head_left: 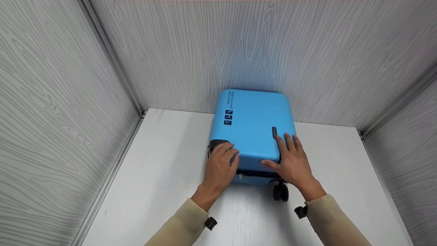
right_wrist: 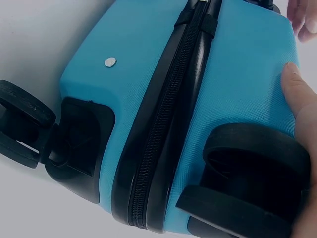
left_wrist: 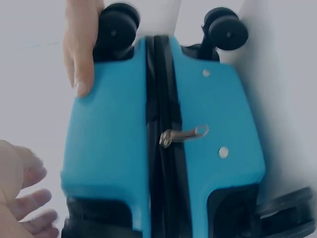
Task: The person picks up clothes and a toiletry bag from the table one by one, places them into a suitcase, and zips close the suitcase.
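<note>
A blue hard-shell suitcase (head_left: 252, 119) lies flat on a white surface, its wheeled end toward me. My right hand (head_left: 294, 164) rests on its near right corner, fingers extended over the top and thumb along the near edge. At the near left, my left hand (head_left: 220, 167) hovers by the black corner guard (head_left: 218, 141), fingers loosely bent. In the left wrist view a gap shows between the left fingers (left_wrist: 34, 206) and the shell. A metal zipper pull (left_wrist: 183, 135) hangs from the black zipper (right_wrist: 161, 119) round the middle. Black double wheels (right_wrist: 242, 178) stick out from that end.
A grey wood-grain panel (head_left: 184, 51) stands right behind the suitcase. Similar side panels rise at the left (head_left: 44, 119) and right (head_left: 406, 136). The white surface (head_left: 160, 164) extends on both sides of the suitcase.
</note>
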Available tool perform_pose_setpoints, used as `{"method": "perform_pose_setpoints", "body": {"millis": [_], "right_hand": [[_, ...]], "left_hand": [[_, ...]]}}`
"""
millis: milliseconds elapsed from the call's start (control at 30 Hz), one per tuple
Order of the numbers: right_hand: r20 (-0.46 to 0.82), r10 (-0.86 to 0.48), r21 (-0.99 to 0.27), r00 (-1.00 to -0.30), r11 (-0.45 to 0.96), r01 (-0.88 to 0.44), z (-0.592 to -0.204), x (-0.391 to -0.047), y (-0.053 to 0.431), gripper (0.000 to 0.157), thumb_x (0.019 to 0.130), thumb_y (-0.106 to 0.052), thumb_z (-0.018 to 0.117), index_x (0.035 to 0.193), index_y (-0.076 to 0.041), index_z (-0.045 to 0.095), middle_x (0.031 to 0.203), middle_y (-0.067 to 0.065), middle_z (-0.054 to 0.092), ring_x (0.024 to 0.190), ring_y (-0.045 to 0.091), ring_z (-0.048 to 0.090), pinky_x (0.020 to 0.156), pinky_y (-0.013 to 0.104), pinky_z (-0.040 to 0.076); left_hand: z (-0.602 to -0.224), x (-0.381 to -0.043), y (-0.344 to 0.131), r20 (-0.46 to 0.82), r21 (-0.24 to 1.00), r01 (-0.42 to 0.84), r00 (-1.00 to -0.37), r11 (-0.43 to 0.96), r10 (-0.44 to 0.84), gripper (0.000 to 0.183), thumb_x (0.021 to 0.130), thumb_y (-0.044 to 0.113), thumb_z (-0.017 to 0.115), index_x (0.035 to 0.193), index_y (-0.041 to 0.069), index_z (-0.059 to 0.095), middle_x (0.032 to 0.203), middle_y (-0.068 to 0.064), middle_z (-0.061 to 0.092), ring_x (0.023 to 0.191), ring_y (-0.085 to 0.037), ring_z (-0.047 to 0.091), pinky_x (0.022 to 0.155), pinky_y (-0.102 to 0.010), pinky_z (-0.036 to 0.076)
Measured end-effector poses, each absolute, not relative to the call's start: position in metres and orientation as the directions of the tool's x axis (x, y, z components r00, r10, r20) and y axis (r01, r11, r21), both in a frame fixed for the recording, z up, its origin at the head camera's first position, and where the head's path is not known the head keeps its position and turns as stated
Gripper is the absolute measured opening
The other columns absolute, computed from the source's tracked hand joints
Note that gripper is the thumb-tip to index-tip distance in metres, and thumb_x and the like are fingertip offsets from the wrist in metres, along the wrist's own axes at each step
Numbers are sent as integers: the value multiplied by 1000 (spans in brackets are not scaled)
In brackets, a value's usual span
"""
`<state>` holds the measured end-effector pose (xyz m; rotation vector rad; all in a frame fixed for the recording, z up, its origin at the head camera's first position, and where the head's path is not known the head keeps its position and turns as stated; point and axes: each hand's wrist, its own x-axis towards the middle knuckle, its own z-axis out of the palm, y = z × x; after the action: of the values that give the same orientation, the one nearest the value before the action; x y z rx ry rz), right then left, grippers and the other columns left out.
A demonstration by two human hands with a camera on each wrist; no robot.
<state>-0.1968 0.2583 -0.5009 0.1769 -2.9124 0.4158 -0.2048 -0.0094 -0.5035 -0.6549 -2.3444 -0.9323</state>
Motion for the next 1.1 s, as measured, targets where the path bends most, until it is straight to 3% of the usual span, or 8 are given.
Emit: {"method": "perform_pose_setpoints", "body": {"millis": [167, 333, 500, 733, 867, 1100], "right_hand": [[206, -91, -263, -974, 954, -145, -501, -197, 259, 106, 89, -71, 71, 164, -6, 35, 170, 28, 27, 157, 54, 19, 121, 69, 29], [195, -92, -270, -976, 952, -143, -500, -196, 259, 107, 88, -72, 71, 164, -5, 35, 169, 29, 26, 157, 54, 18, 122, 69, 27], [197, -90, -270, -976, 952, -143, -501, -196, 258, 108, 88, -72, 71, 164, -5, 34, 170, 29, 26, 157, 54, 18, 122, 68, 27], [207, -92, -272, -974, 951, -148, -502, -196, 257, 108, 88, -72, 71, 165, -6, 34, 170, 28, 27, 157, 53, 19, 123, 67, 27], [205, -94, -268, -974, 952, -148, -502, -196, 258, 108, 88, -71, 72, 164, -4, 34, 170, 28, 26, 157, 53, 18, 123, 67, 26], [199, -94, -270, -976, 952, -147, -502, -195, 258, 108, 89, -71, 71, 164, -3, 34, 170, 29, 25, 157, 53, 17, 123, 68, 25]], "left_hand": [[-515, -189, -1, 694, 452, 639, -691, 623, 205, 6, 97, 13, 77, 101, 10, 79, 105, -3, 75, 103, -20, 65, 92, -33, 56], [-535, -173, 4, 680, 423, 659, -685, 622, 263, 6, 98, 16, 75, 98, 13, 80, 97, 1, 76, 93, -16, 67, 86, -30, 56], [-562, -167, 4, 601, 402, 638, -725, 657, 336, 11, 99, 17, 74, 99, 10, 83, 95, 0, 80, 90, -14, 74, 85, -29, 59], [-592, -170, -1, 522, 426, 538, -803, 727, 288, 8, 97, 19, 77, 99, 14, 84, 92, 1, 81, 82, -17, 75, 72, -34, 62], [-599, -173, 1, 519, 444, 514, -815, 734, 257, 8, 97, 21, 77, 97, 16, 84, 90, 3, 81, 81, -16, 75, 69, -34, 61], [-602, -176, 11, 535, 417, 459, -821, 785, 196, 18, 94, 33, 81, 82, 19, 79, 72, 3, 74, 64, -14, 71, 53, -32, 56]]}}
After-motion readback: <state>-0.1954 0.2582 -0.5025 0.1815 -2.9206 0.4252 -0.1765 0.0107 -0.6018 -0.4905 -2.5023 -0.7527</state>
